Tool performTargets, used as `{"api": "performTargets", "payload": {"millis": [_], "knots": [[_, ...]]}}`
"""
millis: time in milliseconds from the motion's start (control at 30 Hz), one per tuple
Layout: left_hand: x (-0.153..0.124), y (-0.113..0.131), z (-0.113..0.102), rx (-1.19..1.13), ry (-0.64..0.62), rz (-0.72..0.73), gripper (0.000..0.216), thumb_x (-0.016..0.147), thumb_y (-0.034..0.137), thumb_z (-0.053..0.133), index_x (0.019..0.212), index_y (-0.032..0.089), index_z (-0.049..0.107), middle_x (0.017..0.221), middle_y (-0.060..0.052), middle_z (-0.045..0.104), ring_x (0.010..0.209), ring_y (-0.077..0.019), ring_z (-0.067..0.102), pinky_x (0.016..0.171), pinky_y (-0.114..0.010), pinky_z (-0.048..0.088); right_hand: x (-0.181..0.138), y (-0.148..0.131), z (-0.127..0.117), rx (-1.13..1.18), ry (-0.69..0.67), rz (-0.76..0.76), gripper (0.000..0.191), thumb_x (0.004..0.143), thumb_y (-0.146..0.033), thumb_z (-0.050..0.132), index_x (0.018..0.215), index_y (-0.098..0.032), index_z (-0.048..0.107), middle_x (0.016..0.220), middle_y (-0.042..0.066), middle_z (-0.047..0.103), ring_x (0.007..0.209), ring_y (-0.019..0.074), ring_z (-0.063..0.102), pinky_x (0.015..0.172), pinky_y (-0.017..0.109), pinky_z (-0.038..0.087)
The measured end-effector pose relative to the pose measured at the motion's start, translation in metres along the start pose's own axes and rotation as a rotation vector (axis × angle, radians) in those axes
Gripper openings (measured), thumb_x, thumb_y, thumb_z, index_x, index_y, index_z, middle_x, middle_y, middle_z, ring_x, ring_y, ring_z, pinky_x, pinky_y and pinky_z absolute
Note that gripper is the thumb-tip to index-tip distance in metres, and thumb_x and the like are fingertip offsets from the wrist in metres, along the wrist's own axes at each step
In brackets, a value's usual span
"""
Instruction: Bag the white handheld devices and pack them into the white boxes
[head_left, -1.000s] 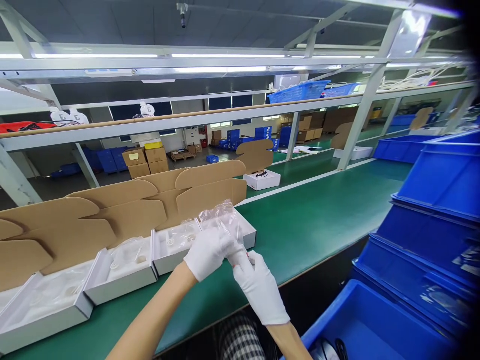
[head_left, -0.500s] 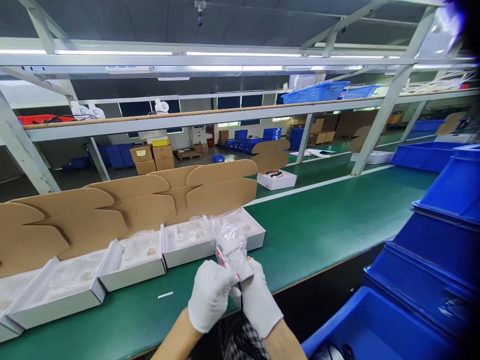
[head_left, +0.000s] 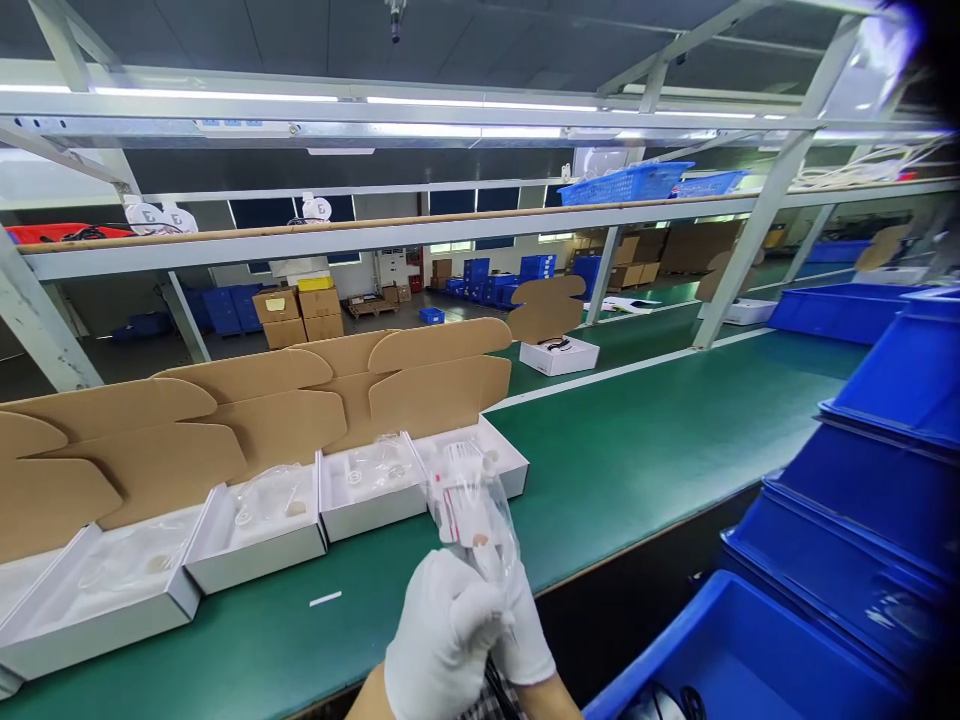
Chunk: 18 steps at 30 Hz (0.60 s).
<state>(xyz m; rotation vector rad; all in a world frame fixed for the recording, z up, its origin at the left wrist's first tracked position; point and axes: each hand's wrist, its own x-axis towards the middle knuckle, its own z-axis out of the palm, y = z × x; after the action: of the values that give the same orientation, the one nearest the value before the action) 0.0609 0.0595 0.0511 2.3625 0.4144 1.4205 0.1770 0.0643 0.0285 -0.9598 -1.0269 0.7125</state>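
Observation:
Both my hands wear white gloves and meet near the belt's front edge. My left hand [head_left: 450, 620] is closed, its fingers bunched at the lower end of a clear plastic bag [head_left: 495, 500]. Behind it, my right hand [head_left: 527, 640] grips the bag from the right, partly hidden by the left. Inside the bag shows a flat white piece with red marks and printed lines [head_left: 459, 495]; its exact kind is unclear. A black cable [head_left: 499, 685] hangs below my hands. Just beyond the bag stands an open white box [head_left: 510, 465] with a brown inner lid.
More open white boxes [head_left: 259, 535] with clear film and small parts run left along the green belt [head_left: 637, 440]. A white strip [head_left: 325, 600] lies in front. Stacked blue bins [head_left: 847, 500] rise at right. Behind are a smaller box [head_left: 559, 358] and a shelf [head_left: 420, 232].
The bag now stands more upright and spread out, its white piece with red marks facing me. My left hand has moved right and down, overlapping my right hand. The view has shifted slightly.

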Motion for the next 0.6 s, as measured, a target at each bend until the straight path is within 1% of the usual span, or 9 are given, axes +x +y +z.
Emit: {"api": "performTargets", "payload": {"millis": [33, 100, 200, 267, 333, 400, 467, 500, 600], "knots": [[0.000, -0.001, -0.005, -0.041, -0.031, -0.078, 0.010, 0.093, 0.027, 0.057, 0.086, 0.023, 0.063, 0.080, -0.002, 0.060, 0.079, -0.0173, 0.053, 0.072, -0.029, 0.041, 0.000, -0.001, -0.003, -0.043, 0.005, -0.027, 0.061, 0.090, -0.054, 0.054, 0.143, -0.025, 0.042, 0.145, 0.010, 0.049, 0.138, 0.0278, 0.038, 0.118, 0.050, 0.028], [0.003, -0.005, -0.014, -0.191, 0.021, -0.344, 0.015, 0.091, 0.038, 0.062, 0.088, 0.023, 0.064, 0.093, -0.004, 0.062, 0.090, -0.0195, 0.056, 0.082, -0.032, 0.044, -0.003, -0.002, -0.007, -0.189, -0.007, -0.105, 0.062, 0.093, -0.049, 0.051, 0.148, -0.025, 0.036, 0.150, 0.008, 0.043, 0.142, 0.0263, 0.032, 0.120, 0.047, 0.024], [0.014, -0.015, -0.016, -0.622, 0.176, -0.714, 0.042, 0.089, 0.049, 0.063, 0.124, 0.027, 0.056, 0.131, -0.008, 0.055, 0.121, -0.0239, 0.051, 0.106, -0.039, 0.039, -0.014, -0.005, -0.010, -0.495, -0.049, -0.282, 0.062, 0.095, -0.045, 0.053, 0.149, -0.023, 0.033, 0.147, 0.010, 0.047, 0.135, 0.0275, 0.044, 0.112, 0.045, 0.039], [0.019, -0.020, -0.007, -1.022, 0.194, -0.834, 0.056, 0.085, 0.053, 0.066, 0.130, 0.022, 0.054, 0.133, -0.011, 0.056, 0.126, -0.0270, 0.049, 0.112, -0.042, 0.035, -0.019, -0.007, -0.011, -0.664, -0.043, -0.404, 0.057, 0.093, -0.048, 0.057, 0.142, -0.023, 0.042, 0.136, 0.012, 0.056, 0.121, 0.0292, 0.057, 0.098, 0.046, 0.051], [0.021, -0.022, 0.005, -1.353, 0.203, -0.928, 0.058, 0.081, 0.056, 0.070, 0.122, 0.015, 0.062, 0.118, -0.014, 0.066, 0.117, -0.0298, 0.057, 0.110, -0.046, 0.038, -0.020, -0.012, -0.015, -0.821, 0.082, -0.533, 0.045, 0.091, -0.050, 0.060, 0.124, -0.021, 0.055, 0.119, 0.014, 0.063, 0.104, 0.0308, 0.061, 0.085, 0.049, 0.054], [0.020, -0.020, 0.016, -1.510, 0.215, -1.000, 0.058, 0.078, 0.056, 0.072, 0.117, 0.013, 0.066, 0.111, -0.014, 0.069, 0.110, -0.0303, 0.061, 0.108, -0.047, 0.041, -0.016, -0.019, -0.022, -0.939, 0.301, -0.650, 0.039, 0.090, -0.049, 0.061, 0.112, -0.017, 0.057, 0.106, 0.016, 0.063, 0.097, 0.0321, 0.060, 0.079, 0.051, 0.054], [0.018, -0.015, 0.024, -1.535, 0.239, -1.004, 0.055, 0.076, 0.051, 0.078, 0.114, 0.014, 0.068, 0.115, -0.014, 0.068, 0.112, -0.0295, 0.061, 0.108, -0.043, 0.042, -0.012, -0.027, -0.033, -0.995, 0.366, -0.732, 0.033, 0.093, -0.040, 0.058, 0.112, -0.014, 0.055, 0.103, 0.017, 0.062, 0.096, 0.0303, 0.060, 0.078, 0.047, 0.055], [0.017, -0.013, 0.026, -1.542, 0.248, -0.991, 0.053, 0.074, 0.048, 0.080, 0.113, 0.013, 0.069, 0.117, -0.014, 0.068, 0.113, -0.0293, 0.060, 0.108, -0.041, 0.043, -0.013, -0.032, -0.041, -1.017, 0.310, -0.761, 0.026, 0.095, -0.033, 0.056, 0.113, -0.014, 0.056, 0.103, 0.015, 0.064, 0.093, 0.0274, 0.062, 0.077, 0.044, 0.055], [0.014, -0.011, 0.028, -1.613, 0.267, -1.048, 0.052, 0.067, 0.043, 0.086, 0.107, 0.013, 0.071, 0.114, -0.012, 0.069, 0.111, -0.0277, 0.061, 0.106, -0.038, 0.044, -0.031, -0.047, -0.071, -0.960, -0.036, -0.750, 0.018, 0.094, -0.022, 0.054, 0.108, -0.024, 0.064, 0.094, 0.006, 0.072, 0.081, 0.0210, 0.067, 0.071, 0.035, 0.057]]}}
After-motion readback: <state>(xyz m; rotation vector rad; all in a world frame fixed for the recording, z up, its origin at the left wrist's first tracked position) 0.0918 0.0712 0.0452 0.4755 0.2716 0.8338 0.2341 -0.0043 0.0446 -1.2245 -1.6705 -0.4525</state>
